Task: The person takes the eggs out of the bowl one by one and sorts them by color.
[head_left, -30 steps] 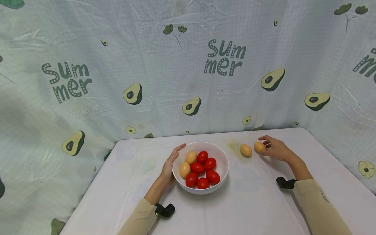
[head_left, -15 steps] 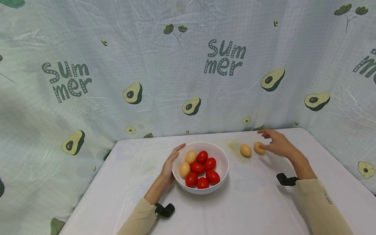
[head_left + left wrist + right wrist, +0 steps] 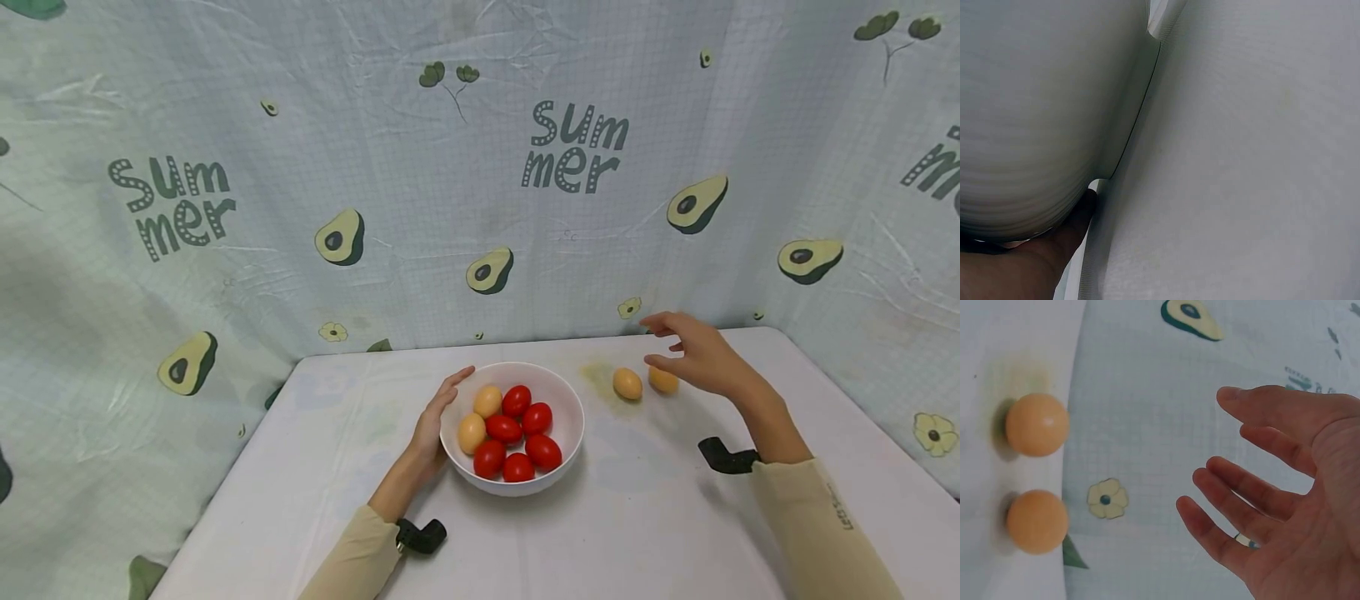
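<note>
My left hand [image 3: 435, 421] lies along the left side of a white bowl [image 3: 573, 442], touching its outer wall with fairly straight fingers. In the left wrist view, fingers [image 3: 1079, 219] of that hand touch the curved bowl wall [image 3: 1035, 112]. Two yellow-orange egg-shaped pieces and several glossy red oval ones [image 3: 543, 452] sit inside. My right hand [image 3: 693, 354] is raised above the table's far right, fingers spread, holding nothing. Just below its thumb lies one yellow-orange egg-shaped piece [image 3: 663, 381], partly hidden in the head view. Another such piece [image 3: 627, 383] rests to its left, a small gap apart.
The white table [image 3: 600, 533] ends at a far edge against a hanging cloth [image 3: 420, 167] printed with avocados and lettering. A yellowish stain [image 3: 600, 375] marks the tabletop beside the loose pieces. Each wrist wears a black camera mount [image 3: 727, 457].
My right hand has let go of the right-hand yellow-orange piece, opened its fingers and risen away from it. That piece stays on the table. The left hand and bowl have not moved.
</note>
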